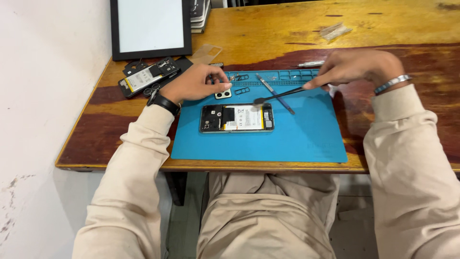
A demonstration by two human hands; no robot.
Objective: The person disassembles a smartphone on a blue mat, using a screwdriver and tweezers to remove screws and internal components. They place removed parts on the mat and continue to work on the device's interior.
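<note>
— What is the person wearing?
— A loose beige top with long sleeves; the cuffs sit at the wrists and the cloth folds along both forearms. The trousers are a like beige.
— Anything at the wrists?
— A black watch band by the left hand (pixel 194 84), a slim silver bangle by the right hand (pixel 354 67).

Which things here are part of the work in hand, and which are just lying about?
In use:
- opened phone on the blue mat
- black tool in the right hand
- small camera part at the left hand

Lying about:
- second opened phone
- framed screen
- blue-handled tool
- plastic bag
</note>
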